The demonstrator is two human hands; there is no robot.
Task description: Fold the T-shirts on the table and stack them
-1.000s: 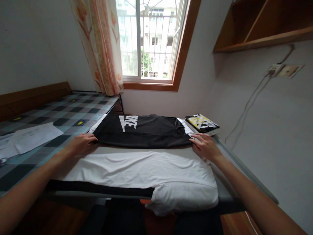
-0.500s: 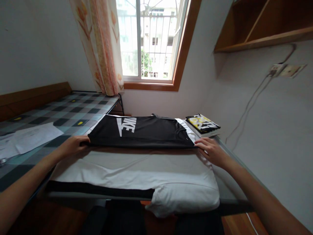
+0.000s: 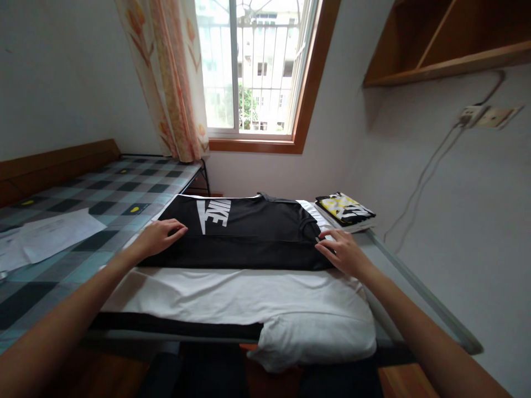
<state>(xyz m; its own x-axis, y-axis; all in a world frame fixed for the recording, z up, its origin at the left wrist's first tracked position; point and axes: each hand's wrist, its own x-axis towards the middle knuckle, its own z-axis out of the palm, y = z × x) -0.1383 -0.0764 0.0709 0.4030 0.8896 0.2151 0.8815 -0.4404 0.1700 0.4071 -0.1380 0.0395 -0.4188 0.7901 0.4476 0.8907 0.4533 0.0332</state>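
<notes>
A black T-shirt (image 3: 249, 253) with large white lettering lies on a white shirt (image 3: 186, 293), its near edge folded back in a long straight strip. My left hand (image 3: 161, 239) hovers over or rests lightly on the black shirt's left end, fingers bent loosely and holding nothing. At the right end, near the collar, my right hand (image 3: 343, 253) has its thumb and fingers apart, with the fingertips at the black cloth. The white shirt's sleeve (image 3: 319, 337) hangs over the table's near edge.
On the table (image 3: 431, 298), a folded yellow, black and white garment (image 3: 346, 209) sits on what looks like a book. To the left, papers (image 3: 62, 235) lie on a checked bed (image 3: 136, 182). A window (image 3: 257, 72) with a curtain (image 3: 174, 83) is behind; a shelf (image 3: 452, 69) juts out at upper right.
The black shirt's near edge, pinched by both hands before, now lies closer to me as a flat folded strip. Both hands have let go; my left hand has moved inward to the right.
</notes>
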